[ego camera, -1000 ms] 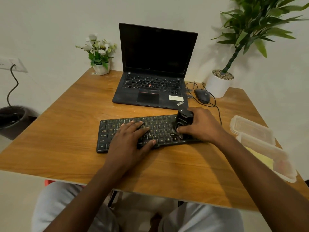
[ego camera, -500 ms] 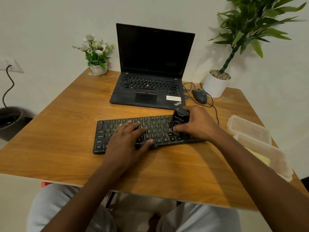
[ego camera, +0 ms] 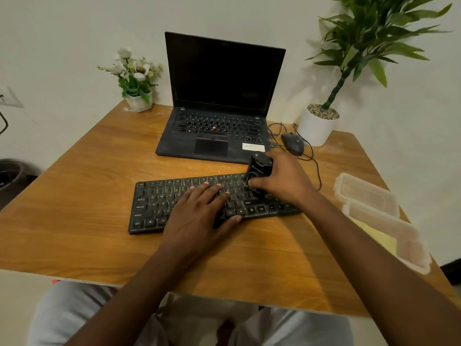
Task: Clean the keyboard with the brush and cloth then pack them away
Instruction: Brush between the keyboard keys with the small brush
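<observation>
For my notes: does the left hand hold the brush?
No, the right hand grips the brush; the left hand rests flat on the keyboard.

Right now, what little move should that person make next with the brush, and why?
Probably sweep the brush leftward along the top rows of the keyboard. The right hand grips it at the right end, its lower end on the keys, while the left hand lies flat on the middle keys, steadying the board. Most keys lie left of the brush.
</observation>
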